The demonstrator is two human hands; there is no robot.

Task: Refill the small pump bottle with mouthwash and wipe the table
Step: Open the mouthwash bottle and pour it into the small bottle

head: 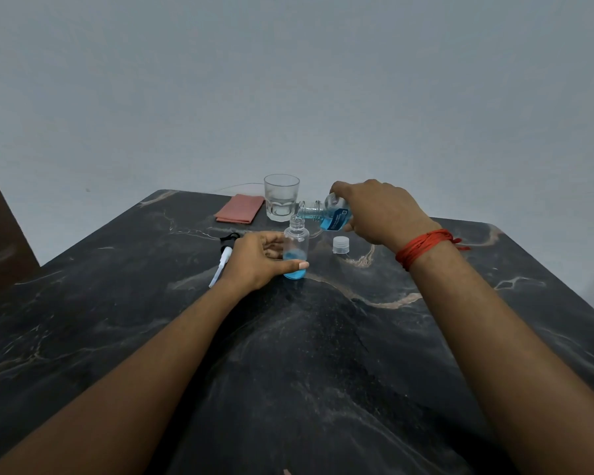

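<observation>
A small clear bottle point(296, 241) stands upright on the dark marble table point(323, 354), uncapped, with blue mouthwash in its lower third. My left hand point(254, 260) grips its lower body from the left. My right hand point(379, 212) holds the mouthwash bottle point(326, 214) tipped on its side, its open neck right over the small bottle's mouth. The pump head point(224, 257), black top with a white tube, lies on the table just left of my left hand. A folded pink cloth point(239, 209) lies at the far edge.
A clear drinking glass point(281, 202) stands behind the small bottle, next to the cloth. The mouthwash bottle's clear cap point(341, 244) sits on the table under my right hand. A grey wall rises beyond the table's far edge.
</observation>
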